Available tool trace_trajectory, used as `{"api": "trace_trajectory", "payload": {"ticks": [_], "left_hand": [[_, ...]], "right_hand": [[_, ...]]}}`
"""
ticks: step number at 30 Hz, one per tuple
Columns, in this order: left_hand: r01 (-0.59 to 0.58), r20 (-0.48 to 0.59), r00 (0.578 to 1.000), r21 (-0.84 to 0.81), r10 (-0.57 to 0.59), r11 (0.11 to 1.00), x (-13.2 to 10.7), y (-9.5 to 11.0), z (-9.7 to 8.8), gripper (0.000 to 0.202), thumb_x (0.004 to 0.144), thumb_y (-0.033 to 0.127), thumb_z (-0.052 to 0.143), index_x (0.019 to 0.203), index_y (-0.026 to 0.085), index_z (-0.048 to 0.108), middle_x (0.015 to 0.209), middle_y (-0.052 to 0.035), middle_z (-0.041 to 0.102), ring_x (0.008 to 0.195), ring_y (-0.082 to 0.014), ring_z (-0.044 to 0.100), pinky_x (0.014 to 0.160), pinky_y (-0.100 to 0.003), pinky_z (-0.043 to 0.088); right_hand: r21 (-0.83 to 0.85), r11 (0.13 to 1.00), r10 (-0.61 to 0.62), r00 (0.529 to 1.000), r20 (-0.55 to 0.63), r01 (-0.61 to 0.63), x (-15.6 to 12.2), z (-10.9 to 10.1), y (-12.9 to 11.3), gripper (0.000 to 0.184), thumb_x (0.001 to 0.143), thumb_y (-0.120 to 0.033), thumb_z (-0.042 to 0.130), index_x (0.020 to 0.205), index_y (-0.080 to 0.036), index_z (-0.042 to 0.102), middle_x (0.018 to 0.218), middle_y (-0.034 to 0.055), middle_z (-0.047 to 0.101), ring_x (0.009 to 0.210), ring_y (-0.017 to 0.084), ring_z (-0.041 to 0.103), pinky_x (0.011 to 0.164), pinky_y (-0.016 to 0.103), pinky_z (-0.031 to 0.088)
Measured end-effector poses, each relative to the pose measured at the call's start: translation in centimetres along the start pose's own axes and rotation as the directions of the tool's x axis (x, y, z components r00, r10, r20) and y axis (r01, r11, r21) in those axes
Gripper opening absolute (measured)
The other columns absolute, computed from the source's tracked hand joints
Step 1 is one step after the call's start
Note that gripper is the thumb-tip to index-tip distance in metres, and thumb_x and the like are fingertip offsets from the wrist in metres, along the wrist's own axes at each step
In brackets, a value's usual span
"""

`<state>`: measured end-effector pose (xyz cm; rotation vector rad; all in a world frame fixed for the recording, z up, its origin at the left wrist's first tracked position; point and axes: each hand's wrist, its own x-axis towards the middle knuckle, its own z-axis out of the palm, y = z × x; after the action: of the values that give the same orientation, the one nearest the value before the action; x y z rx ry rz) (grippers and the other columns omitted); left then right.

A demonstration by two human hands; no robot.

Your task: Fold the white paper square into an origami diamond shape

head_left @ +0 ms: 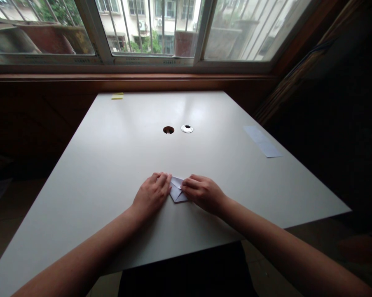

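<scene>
My right grip (204,192) pinches folded paper (176,195) on white surface (111,165); my left grip (151,192) at paper's left edge, closure I cannot tell

Left hand (153,189): just below centre, fingers on the folded paper's (177,195) left edge
Right hand (206,193): right of it, fingertips pinching the paper's right side
Tabletop (127,152): white, mid-frame
Hole (168,130): upper centre, round cover (190,130) just right
Yellow slip (117,96): upper left
Pale sheet (263,142): right
Window (155,24): along the top
</scene>
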<state>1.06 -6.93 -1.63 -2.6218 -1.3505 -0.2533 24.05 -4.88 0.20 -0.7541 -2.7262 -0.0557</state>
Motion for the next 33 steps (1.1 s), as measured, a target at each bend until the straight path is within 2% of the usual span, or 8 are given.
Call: {"api": "trace_trajectory", "payload": {"ticks": [6,11,18,22,25,33], "left_hand": [[-0.023,0.009,1.000,0.009,0.023,1.000,0.1,0.0,-0.4,0.041,0.101,0.025,0.038,0.137,0.006,0.048,0.127,-0.0153,0.056,0.115,-0.0257,0.049,0.097,-0.038,0.046],[-0.021,-0.003,1.000,0.002,0.021,1.000,0.2,0.0,-0.7,0.040,0.100,0.027,0.042,0.132,0.004,0.053,0.124,-0.0160,0.057,0.113,-0.0259,0.050,0.097,-0.037,0.047],[-0.034,-0.053,0.998,-0.001,0.034,0.999,0.2,0.0,-0.4,0.038,0.099,0.025,0.044,0.127,0.002,0.056,0.120,-0.0176,0.058,0.112,-0.0263,0.051,0.099,-0.039,0.046],[-0.113,-0.068,0.991,-0.009,0.112,0.994,0.0,-0.3,-0.2,0.037,0.097,0.017,0.044,0.133,0.008,0.052,0.124,-0.0151,0.058,0.117,-0.0262,0.051,0.106,-0.042,0.042],[-0.174,-0.068,0.983,-0.022,0.172,0.985,-0.2,-0.4,-0.2,0.040,0.095,0.014,0.046,0.135,0.012,0.051,0.129,-0.0131,0.057,0.119,-0.0259,0.050,0.106,-0.041,0.042],[-0.204,-0.047,0.978,0.001,0.204,0.979,0.0,-0.3,-0.1,0.038,0.094,0.009,0.045,0.131,0.007,0.055,0.124,-0.0139,0.061,0.114,-0.0251,0.055,0.103,-0.037,0.047]], "right_hand": [[0.004,1.000,-0.028,0.998,-0.049,0.028,-0.6,0.1,0.3,0.017,0.096,-0.019,0.052,0.105,-0.019,0.066,0.094,0.0069,0.068,0.088,0.019,0.059,0.075,0.033,0.048],[0.013,1.000,-0.006,0.998,-0.064,0.007,-1.3,0.2,0.0,0.024,0.094,-0.028,0.056,0.114,-0.018,0.065,0.102,0.0079,0.069,0.092,0.020,0.059,0.076,0.034,0.049],[-0.006,1.000,0.003,0.998,-0.070,-0.003,-1.3,0.1,-0.2,0.022,0.094,-0.025,0.056,0.112,-0.018,0.066,0.101,0.0078,0.069,0.092,0.019,0.059,0.076,0.033,0.048],[0.003,1.000,0.008,0.998,-0.065,-0.008,-1.2,0.1,-0.2,0.022,0.095,-0.024,0.055,0.113,-0.018,0.066,0.102,0.0074,0.069,0.091,0.019,0.059,0.077,0.033,0.047],[0.003,1.000,0.014,0.999,-0.050,-0.014,-1.3,0.1,-0.2,0.024,0.095,-0.024,0.053,0.115,-0.018,0.064,0.104,0.0075,0.069,0.092,0.019,0.058,0.078,0.034,0.047],[0.044,0.999,0.021,1.000,-0.016,-0.020,-1.1,-0.2,0.0,0.023,0.095,-0.025,0.053,0.113,-0.018,0.066,0.100,0.0086,0.067,0.096,0.022,0.055,0.081,0.037,0.046]]}}
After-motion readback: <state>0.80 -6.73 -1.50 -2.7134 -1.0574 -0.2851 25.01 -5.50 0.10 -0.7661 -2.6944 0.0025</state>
